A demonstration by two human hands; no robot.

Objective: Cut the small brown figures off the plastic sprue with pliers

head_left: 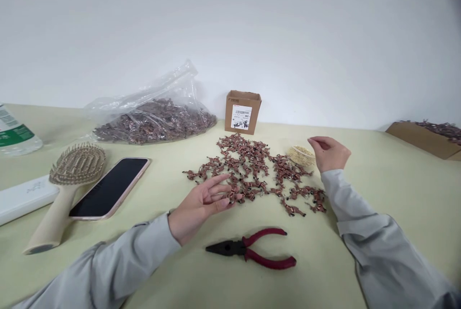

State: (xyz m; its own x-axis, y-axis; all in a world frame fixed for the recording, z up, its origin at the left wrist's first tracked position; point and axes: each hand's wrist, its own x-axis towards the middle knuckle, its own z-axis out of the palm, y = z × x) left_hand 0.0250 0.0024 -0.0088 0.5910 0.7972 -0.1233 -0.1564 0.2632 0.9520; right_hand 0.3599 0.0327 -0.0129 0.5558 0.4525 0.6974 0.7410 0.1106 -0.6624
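Two bare hands at a loose pile of small copper-brown figurines (pixel 252 174), centre frame: left hand (pixel 200 205) wide, right hand (pixel 327 153) narrow

Nearest, lower middle: red-handled combination pliers (pixel 250 249) on the pale green table (pixel 389 189), just below the pile. Left hand has fingers spread, tips at the pile's lower-left edge, nothing visibly held. Right hand has fingers curled down, just past the pile's right side; cannot tell if anything sits in it. Left of the pile: black-screened phone (pixel 110 188), paddle hairbrush (pixel 77 165), white box (pixel 25 198). Just above the right hand's fingers, left: small dish of pale grains (pixel 300 155). Far: clear plastic bag of similar figurines (pixel 154 119), upper left; small open cardboard box (pixel 242 113), upper centre; water bottle (pixel 14 131), far left edge; shallow cardboard box (pixel 421 140), right edge
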